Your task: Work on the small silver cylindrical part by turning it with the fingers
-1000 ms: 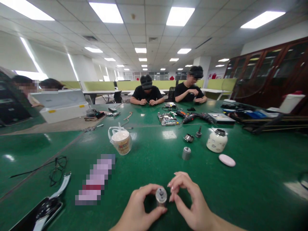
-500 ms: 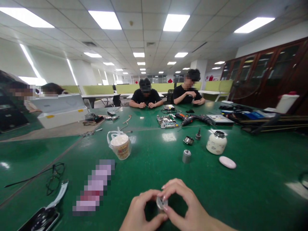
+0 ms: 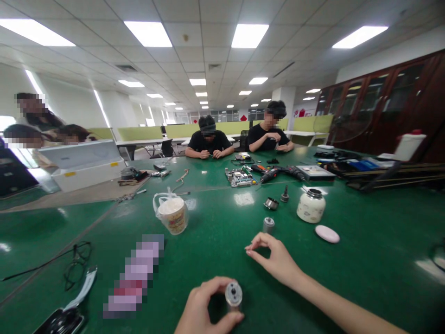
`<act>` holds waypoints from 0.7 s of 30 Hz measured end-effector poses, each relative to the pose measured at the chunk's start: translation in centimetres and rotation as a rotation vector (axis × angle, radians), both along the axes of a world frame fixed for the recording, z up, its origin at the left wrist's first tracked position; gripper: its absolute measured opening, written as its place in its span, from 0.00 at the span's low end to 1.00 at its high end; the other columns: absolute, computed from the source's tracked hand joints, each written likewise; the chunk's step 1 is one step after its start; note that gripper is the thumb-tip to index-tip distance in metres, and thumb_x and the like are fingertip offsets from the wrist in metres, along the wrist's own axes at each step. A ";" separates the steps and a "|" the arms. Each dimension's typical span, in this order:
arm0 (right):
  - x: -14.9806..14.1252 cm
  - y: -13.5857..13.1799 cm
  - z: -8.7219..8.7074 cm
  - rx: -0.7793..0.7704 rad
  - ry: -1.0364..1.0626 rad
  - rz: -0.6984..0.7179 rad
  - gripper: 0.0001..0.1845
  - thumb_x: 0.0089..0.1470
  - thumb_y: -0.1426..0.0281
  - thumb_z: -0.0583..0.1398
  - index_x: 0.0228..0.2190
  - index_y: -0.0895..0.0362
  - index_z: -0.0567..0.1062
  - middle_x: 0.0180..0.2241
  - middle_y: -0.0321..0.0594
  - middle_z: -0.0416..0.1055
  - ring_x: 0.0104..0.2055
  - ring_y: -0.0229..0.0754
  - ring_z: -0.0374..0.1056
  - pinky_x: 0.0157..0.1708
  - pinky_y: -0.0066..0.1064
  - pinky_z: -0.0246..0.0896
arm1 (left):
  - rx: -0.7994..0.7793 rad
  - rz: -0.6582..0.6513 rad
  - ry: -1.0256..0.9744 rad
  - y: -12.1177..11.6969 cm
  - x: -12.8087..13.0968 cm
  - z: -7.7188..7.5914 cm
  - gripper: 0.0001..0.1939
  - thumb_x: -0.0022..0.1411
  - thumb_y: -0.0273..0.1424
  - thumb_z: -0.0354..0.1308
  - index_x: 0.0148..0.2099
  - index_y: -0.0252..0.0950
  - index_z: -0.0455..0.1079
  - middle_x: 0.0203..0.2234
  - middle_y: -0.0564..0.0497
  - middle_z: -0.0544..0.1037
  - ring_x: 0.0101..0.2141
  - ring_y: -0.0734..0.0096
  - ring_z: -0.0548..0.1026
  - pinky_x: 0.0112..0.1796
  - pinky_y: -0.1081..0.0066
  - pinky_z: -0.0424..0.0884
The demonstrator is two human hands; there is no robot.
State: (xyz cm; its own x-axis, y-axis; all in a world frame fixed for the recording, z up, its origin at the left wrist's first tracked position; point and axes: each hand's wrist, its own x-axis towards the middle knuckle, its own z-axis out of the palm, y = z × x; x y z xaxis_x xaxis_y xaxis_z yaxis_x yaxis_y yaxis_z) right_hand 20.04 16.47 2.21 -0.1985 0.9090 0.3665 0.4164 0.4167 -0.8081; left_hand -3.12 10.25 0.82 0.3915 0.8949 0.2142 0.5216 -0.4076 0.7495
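Note:
My left hand (image 3: pixel 201 304) grips a small electric motor (image 3: pixel 233 297) between thumb and fingers, low in the middle of the view. The motor is a silvery cylinder, its round end with a dark centre facing up. My right hand (image 3: pixel 273 257) is apart from it, up and to the right, with thumb and fingertips brought together in a pinch. Whatever may be between those fingertips is too small to make out. Just behind the right hand, a similar metal cylinder (image 3: pixel 268 224) stands upright on the green table (image 3: pixel 215 241), its lower part hidden by the hand.
Beyond stand a metal ring-like part (image 3: pixel 270 203), a dark geared part (image 3: pixel 284 194), a cream jar (image 3: pixel 311 206) and its pink lid (image 3: pixel 327 234). A bagged paper cup (image 3: pixel 173 215) is left. Circuit boards (image 3: pixel 239 177) and drills (image 3: pixel 273 174) lie farther back. Two people sit opposite.
My right hand has left the motor and moved up and right, toward the standing cylinder. My left hand keeps hold of the motor, whose end face now shows fully.

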 end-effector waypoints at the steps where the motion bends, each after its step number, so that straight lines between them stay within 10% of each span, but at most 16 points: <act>1: 0.4 0.3 -0.5 0.000 -0.026 0.001 0.05 0.52 0.71 0.64 0.28 0.55 0.72 0.32 0.39 0.77 0.38 0.47 0.74 0.43 0.41 0.67 | 0.002 0.001 -0.004 -0.1 0.0 0.0 0.18 0.50 0.27 0.68 0.46 0.38 0.76 0.40 0.50 0.84 0.41 0.59 0.81 0.43 0.68 0.74; 8: 0.7 -0.1 -1.7 0.010 -0.063 0.038 0.04 0.51 0.74 0.65 0.31 0.54 0.78 0.40 0.42 0.79 0.48 0.50 0.73 0.53 0.47 0.60 | 0.016 0.012 -0.039 -0.2 0.1 0.1 0.17 0.50 0.28 0.68 0.45 0.39 0.77 0.39 0.50 0.84 0.40 0.60 0.81 0.43 0.69 0.74; 21: -4.3 -5.6 2.5 -0.047 0.134 0.198 0.19 0.53 0.67 0.66 0.16 0.56 0.68 0.30 0.42 0.81 0.34 0.44 0.77 0.37 0.36 0.68 | 0.053 -0.016 -0.067 -0.1 0.1 -0.3 0.20 0.50 0.27 0.69 0.48 0.39 0.76 0.40 0.49 0.84 0.41 0.60 0.81 0.44 0.69 0.75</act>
